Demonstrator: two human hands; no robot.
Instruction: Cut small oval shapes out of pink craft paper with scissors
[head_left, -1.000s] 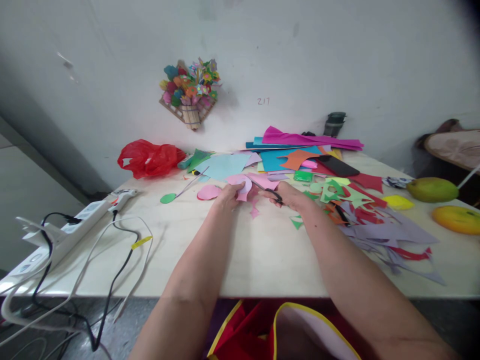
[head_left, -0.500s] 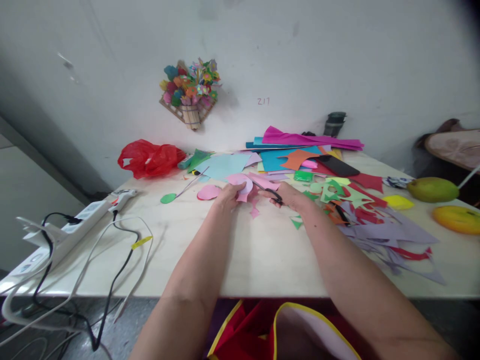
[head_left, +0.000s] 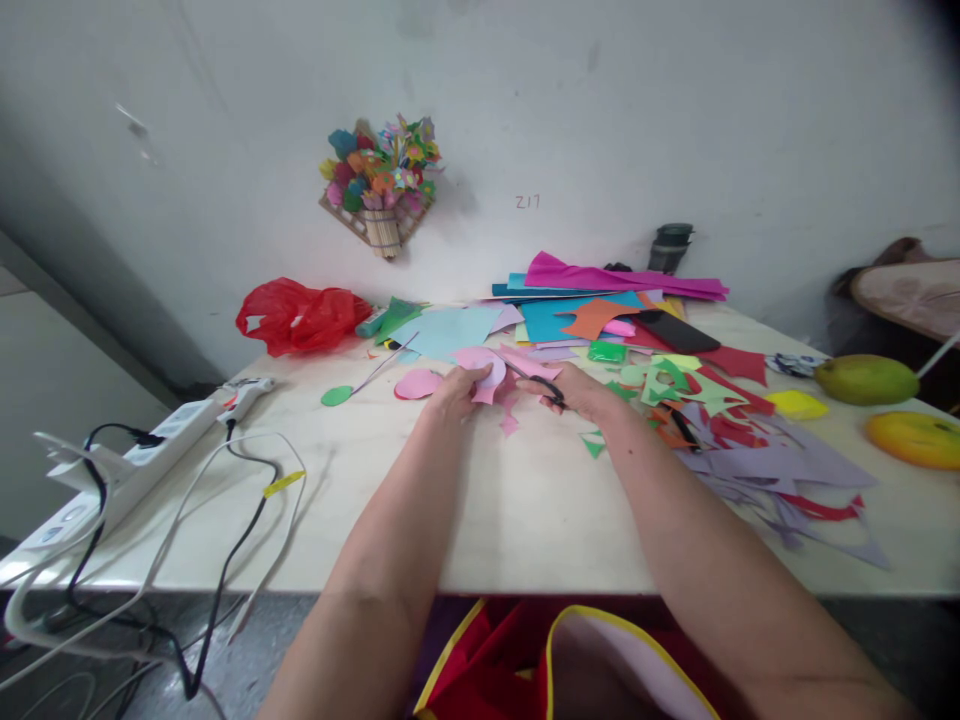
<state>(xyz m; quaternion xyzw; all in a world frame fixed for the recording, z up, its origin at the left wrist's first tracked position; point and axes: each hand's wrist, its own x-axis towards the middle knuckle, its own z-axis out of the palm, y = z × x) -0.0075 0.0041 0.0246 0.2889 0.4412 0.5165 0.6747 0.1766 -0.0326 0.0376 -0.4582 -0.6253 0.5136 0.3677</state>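
Near the middle of the table, my left hand point(head_left: 455, 392) pinches a pink sheet point(head_left: 472, 357) together with a pale lilac round piece point(head_left: 491, 374) lying on it. My right hand point(head_left: 574, 390) is closed round the handles of dark scissors point(head_left: 541, 383), whose blades point left and meet the pink sheet beside the round piece. A pink scrap point(head_left: 509, 420) hangs or lies just below the sheet. To the left of my left hand is a pink rounded cutout point(head_left: 418, 383) with a red edge under it.
Coloured scraps point(head_left: 757, 450) and a phone point(head_left: 675, 331) lie right, near two mangoes point(head_left: 865, 379). Stacked sheets point(head_left: 622, 277) and a dark bottle point(head_left: 670, 248) stand behind. A red bag point(head_left: 300, 317), green circle point(head_left: 336, 396), and power strip point(head_left: 165, 440) with cables are left.
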